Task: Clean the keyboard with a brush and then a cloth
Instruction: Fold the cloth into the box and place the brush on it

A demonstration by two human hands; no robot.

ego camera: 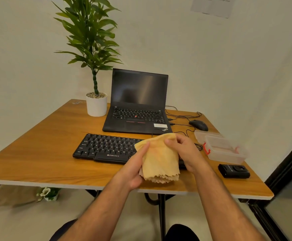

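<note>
Cloth [160, 159] held folded just above keyboard [105, 148], my left hand [134, 168] cupping its lower edge, right hand [183, 150] fingers pinching the top, probably to present a flat pad for wiping.

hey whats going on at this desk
A person holds a folded yellow cloth in both hands, left hand underneath and right hand gripping its top edge, just above the right end of a black keyboard. An open laptop sits behind it. No brush is in view.
</note>
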